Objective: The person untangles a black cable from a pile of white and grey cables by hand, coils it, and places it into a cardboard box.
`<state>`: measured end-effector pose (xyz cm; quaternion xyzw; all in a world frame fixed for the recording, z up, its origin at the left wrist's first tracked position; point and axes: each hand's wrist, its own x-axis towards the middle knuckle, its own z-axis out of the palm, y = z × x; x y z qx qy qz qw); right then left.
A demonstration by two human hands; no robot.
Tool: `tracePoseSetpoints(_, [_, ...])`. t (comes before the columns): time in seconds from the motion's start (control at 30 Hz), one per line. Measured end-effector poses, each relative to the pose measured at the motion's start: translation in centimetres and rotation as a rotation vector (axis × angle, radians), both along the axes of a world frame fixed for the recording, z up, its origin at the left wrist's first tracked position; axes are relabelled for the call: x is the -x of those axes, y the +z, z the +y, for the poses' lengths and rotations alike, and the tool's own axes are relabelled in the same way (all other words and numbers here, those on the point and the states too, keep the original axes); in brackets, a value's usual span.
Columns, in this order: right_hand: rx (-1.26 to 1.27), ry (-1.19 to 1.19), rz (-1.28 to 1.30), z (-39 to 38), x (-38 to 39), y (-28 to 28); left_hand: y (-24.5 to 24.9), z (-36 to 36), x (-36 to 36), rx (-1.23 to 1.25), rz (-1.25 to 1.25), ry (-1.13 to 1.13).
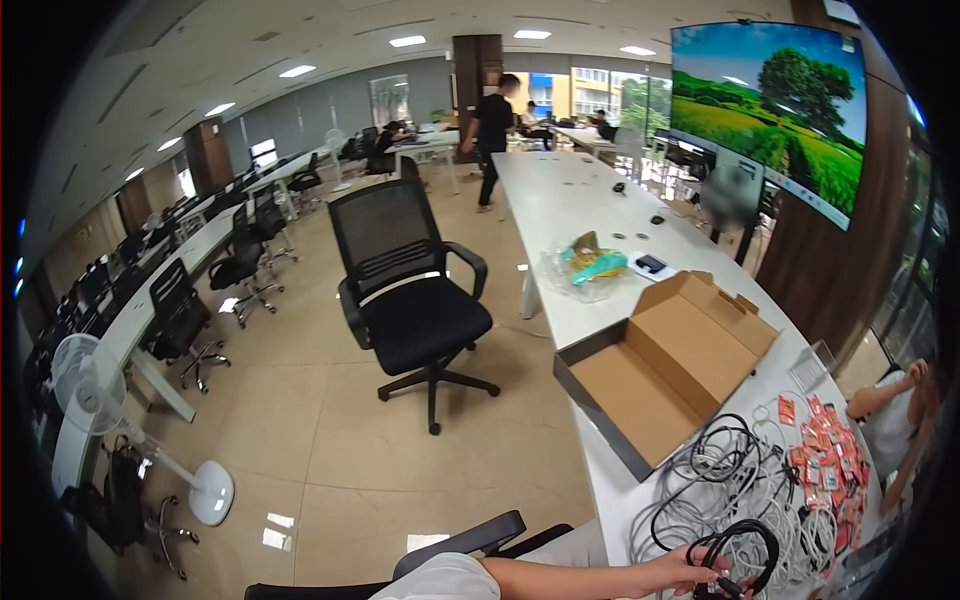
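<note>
My left hand (683, 572) reaches in along the bottom edge, its fingers closed around a coiled black cable (768, 552). Part of the coil and some of the fingertips are cut off by the frame's edge. Right beside the hand lies a tangled heap of grey and white cables (690, 488), with more black cable (735, 432) looped on top. Many small red-and-white packets (828, 455) are piled just past the heap. My right hand does not show.
An open cardboard box (640, 385) stands on the long white table (540, 200). Behind it are a plastic bag (590, 265) and a small black device (650, 263). An office chair (415, 290), a standing fan (205, 490) and a walking person (492, 135) are beyond. Another person's arm (885, 395) is at right.
</note>
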<state>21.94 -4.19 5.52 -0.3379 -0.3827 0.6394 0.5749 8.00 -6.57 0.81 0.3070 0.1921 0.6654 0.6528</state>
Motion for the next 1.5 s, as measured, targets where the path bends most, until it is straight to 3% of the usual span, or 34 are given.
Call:
tracePoseSetpoints(0.33, [0.048,0.455,0.128,1.7,2.2,-2.7,0.0,-2.2,3.9,0.129,-0.123,-0.078])
tracePoseSetpoints(0.4, [0.090,0.521,0.249,3.0,1.5,-4.5,0.7,-2.1,4.4,0.131,0.003,-0.113])
tracePoseSetpoints(0.43, [0.179,0.416,0.361,4.7,0.6,-7.9,1.3,-1.9,4.7,0.089,0.144,-0.092])
tracePoseSetpoints(0.47, [0.166,0.165,0.268,2.1,2.7,-3.8,2.6,-2.5,5.1,0.241,0.157,-0.147])
tracePoseSetpoints(0.5, [0.086,0.359,0.253,2.6,1.3,-4.7,1.1,-2.5,4.5,0.242,0.147,-0.092])
tracePoseSetpoints(0.53, [0.230,0.223,0.006,1.8,1.9,-2.3,2.0,-3.1,4.9,0.269,0.083,-0.120])
tracePoseSetpoints(0.57, [0.167,0.237,-0.356,1.1,1.6,-0.5,1.2,-3.5,5.3,0.345,0.043,-0.182])
tracePoseSetpoints(0.6, [0.165,0.343,-0.282,1.7,0.8,-2.0,1.1,-3.6,4.7,0.324,-0.024,-0.109])
tracePoseSetpoints(0.63, [-0.028,0.353,-0.243,1.7,0.5,-3.3,0.4,-3.5,4.6,0.276,-0.109,-0.100])
tracePoseSetpoints(0.67, [0.049,0.484,-0.164,1.5,-0.5,-3.2,-1.0,-3.3,4.6,0.221,-0.171,-0.091])
tracePoseSetpoints(0.73, [-0.114,0.516,-0.132,1.6,-0.9,-3.8,-1.6,-3.0,4.4,0.278,-0.204,-0.010])
tracePoseSetpoints(0.8, [-0.069,0.524,-0.003,1.6,-2.1,-2.8,-3.0,-1.8,6.5,0.334,-0.292,-0.044])
tracePoseSetpoints(0.83, [-0.143,0.537,0.080,1.8,-2.9,-2.9,0.9,-2.0,6.3,0.470,-0.215,0.103])
tracePoseSetpoints(0.87, [-0.164,0.489,0.050,2.3,-3.5,-2.9,2.7,-1.1,7.1,0.450,-0.323,0.168])
tracePoseSetpoints(0.9, [-0.177,0.450,0.021,2.4,-4.2,-2.0,1.2,-0.6,10.1,0.321,-0.267,0.203])
tracePoseSetpoints(0.93, [-0.182,0.415,-0.005,2.4,-4.8,-1.4,4.3,-0.3,10.8,0.230,-0.287,0.340])
tracePoseSetpoints(0.97, [-0.202,0.399,0.030,2.5,-5.1,-1.9,3.9,-0.2,15.0,0.201,-0.363,0.350])
tracePoseSetpoints(1.0, [-0.162,0.406,0.019,1.7,-5.1,-2.4,8.6,-0.1,14.1,0.230,-0.451,0.606])
tracePoseSetpoints(1.03, [-0.142,0.415,-0.003,1.4,-5.3,-2.5,5.4,-0.4,20.2,0.173,-0.503,0.653])
tracePoseSetpoints(1.07, [-0.156,0.421,-0.042,2.2,-6.0,-2.0,8.9,-0.7,19.1,0.119,-0.401,0.721])
tracePoseSetpoints(1.13, [-0.160,0.414,-0.030,2.1,-6.1,-2.5,7.5,-0.6,22.9,0.077,-0.448,0.918])
tracePoseSetpoints(1.2, [-0.124,0.402,-0.020,2.0,-6.4,-3.3,7.7,-0.2,20.9,0.109,-0.357,0.946])
tracePoseSetpoints(1.23, [-0.123,0.385,0.000,1.9,-6.6,-3.5,7.8,-0.1,20.3,0.135,-0.300,0.959])
tracePoseSetpoints(1.33, [-0.131,0.357,-0.006,1.2,-7.0,-2.2,3.5,0.9,20.8,0.121,-0.242,0.539])
tracePoseSetpoints(1.4, [-0.151,0.329,-0.044,0.7,-7.4,-2.1,3.8,3.2,17.5,0.312,-0.121,0.745])
tracePoseSetpoints(1.5, [-0.164,0.276,-0.110,-0.6,-8.0,-0.8,4.2,4.7,13.0,0.243,-0.052,0.573])
